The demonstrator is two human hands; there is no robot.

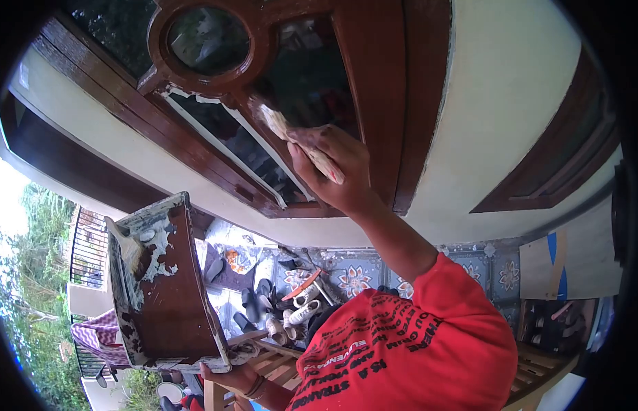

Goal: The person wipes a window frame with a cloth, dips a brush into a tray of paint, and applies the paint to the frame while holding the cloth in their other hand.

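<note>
**Black and White Print on a Red Short-Sleeved Fabric Shirt [470,349]**

The readable words all stand on the shirt, printed in slanting lines below its raised sleeve [446,275]. Nearest the sleeve, in black capital lettering [448,327], is what looks like "THERE", with "YOU GRIN" just beside it. Farther from the sleeve, down and to its left, come "IS A" and, at the far end, "STRANGE". Also down-left of the sleeve, among the black lines, smaller white capital lettering [350,351] seems to begin "ELEVENDAY"; its ending is unclear. The remaining black lines are too folded or blurred to read.
</note>
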